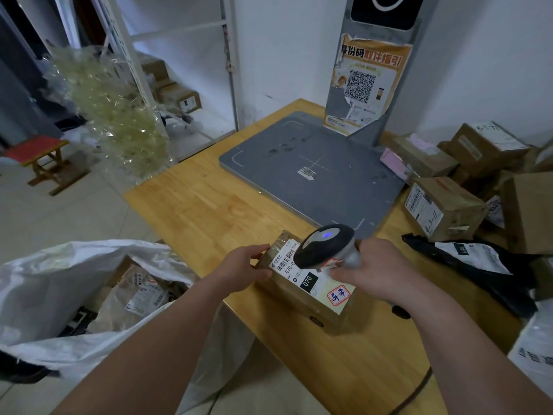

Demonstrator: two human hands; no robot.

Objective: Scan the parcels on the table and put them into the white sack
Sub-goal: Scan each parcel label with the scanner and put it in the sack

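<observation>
Parcel being scanned: a brown box (pixel 302 283) lying flat on the wooden table (pixel 209 211), just below the middle of the frame, its white shipping label facing up.
Left hand: the left hand (pixel 239 272) grips the box's left end, fingers curled over the top edge and thumb on the near side.
Right hand: the right hand (pixel 375 269) is wrapped round the handle of a scanner (pixel 324 245).
Scanner: black and grey, a blue light lit on top, its head over the label's barcode; I cannot tell whether it touches the label.
White sack: the sack (pixel 59 283) stands open at lower left, beside the table's edge, with parcels inside.
Waiting parcels: brown boxes (pixel 443 208) and a black mailing bag (pixel 478 262) are piled at the right edge.
Grey scanning pad: the pad (pixel 314 172) lies flat on the table above the box.
</observation>
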